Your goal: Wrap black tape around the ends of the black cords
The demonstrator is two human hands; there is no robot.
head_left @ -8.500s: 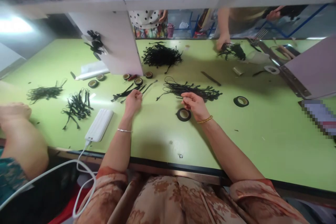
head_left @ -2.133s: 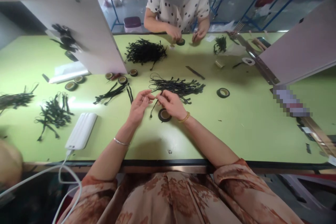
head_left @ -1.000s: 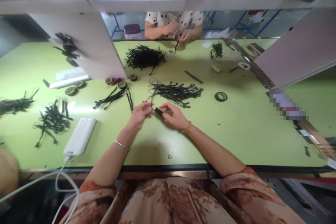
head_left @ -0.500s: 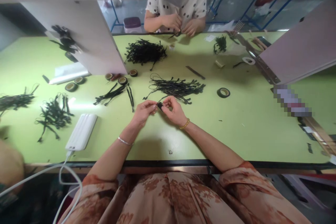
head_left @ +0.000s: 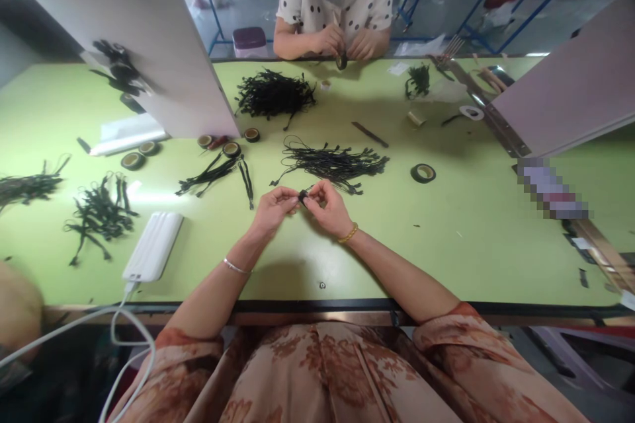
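Observation:
My left hand [head_left: 272,211] pinches a thin black cable [head_left: 310,188] between thumb and fingertips. Close beside it, my right hand [head_left: 328,208] has its thumb and fingers closed on a small dark piece [head_left: 303,196], which looks like a roll of black tape partly covered by the fingers. The fingertips of both hands almost meet, a little above the green tabletop [head_left: 397,258]. Just beyond them lies a loose bundle of black cables [head_left: 335,164] with small connectors at the ends. Another roll of black tape [head_left: 423,173] lies flat to the right.
A white power bank [head_left: 153,248] with a plugged-in cord is at left, near more cable bundles [head_left: 104,208]. Tape rolls [head_left: 231,149] lie by the left partition [head_left: 193,79]. Across the table, a co-worker's hands [head_left: 342,43] hold a tape roll behind a large cable pile [head_left: 275,94].
My hands stay in nearly the same place; the dark piece between my fingers has turned slightly. Across the table, the co-worker's tape roll has come into clearer view. The whole view has shifted slightly.

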